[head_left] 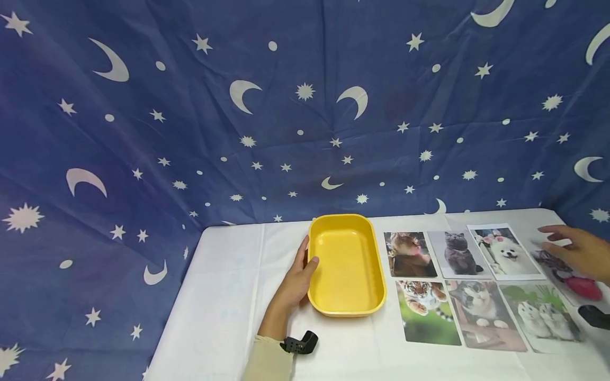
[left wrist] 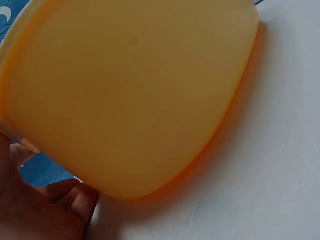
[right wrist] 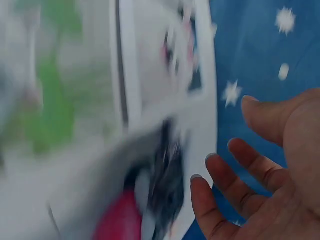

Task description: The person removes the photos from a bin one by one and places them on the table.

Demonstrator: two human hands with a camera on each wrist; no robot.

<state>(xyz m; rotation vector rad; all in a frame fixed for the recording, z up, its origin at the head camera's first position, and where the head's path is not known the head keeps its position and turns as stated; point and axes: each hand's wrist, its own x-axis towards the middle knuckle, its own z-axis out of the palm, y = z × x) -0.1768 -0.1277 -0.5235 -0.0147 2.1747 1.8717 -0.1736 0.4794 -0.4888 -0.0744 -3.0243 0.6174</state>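
Observation:
A yellow plastic tray [head_left: 350,264] with rounded corners lies in the middle of the white table in the head view, nothing inside it. My left hand [head_left: 295,280] grips its left rim, thumb over the edge and fingers along the outer wall. In the left wrist view the tray's outer side [left wrist: 130,100] fills most of the picture. At the far right, my right hand [head_left: 579,251] hovers with spread, loosely bent fingers over a photo card with a pink shape [head_left: 583,287], partly covered by the hand. The right wrist view shows nothing between those fingers [right wrist: 227,182].
Right of the tray, photo cards lie in two rows: a brown animal [head_left: 412,254], grey cat [head_left: 459,254], white dog [head_left: 510,256], tiger cub [head_left: 429,312], cat with paws out [head_left: 483,315] and two small furry animals [head_left: 548,317]. A blue star-and-moon cloth [head_left: 295,116] hangs behind.

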